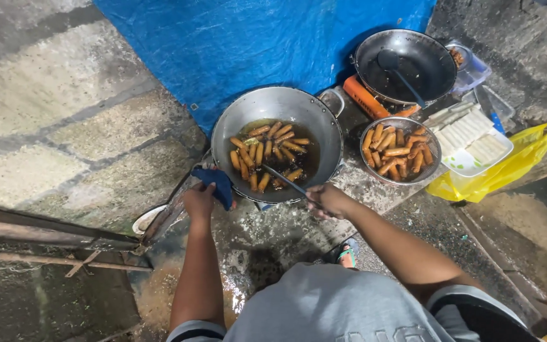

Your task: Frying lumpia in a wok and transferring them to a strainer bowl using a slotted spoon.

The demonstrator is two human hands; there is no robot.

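Stirring golden-brown rolls [267,155] in oily wok [311,107] with right hand [326,200] clamped on utensil [284,180], left hand [199,200] clamped on blue cloth [218,183]; strainer [367,130] right holds fried rolls [397,152].

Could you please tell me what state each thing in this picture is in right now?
Wok: holds hot oil and browning rolls.
Rolls in the oil: golden, frying.
Strainer bowl: filled with fried rolls.
Tray: stacked with pale uncooked rolls.
Dark pan: no food, a ladle resting inside.
Left hand: closed on a blue cloth at the wok's edge.
Right hand: grip closed on a utensil reaching into the oil.
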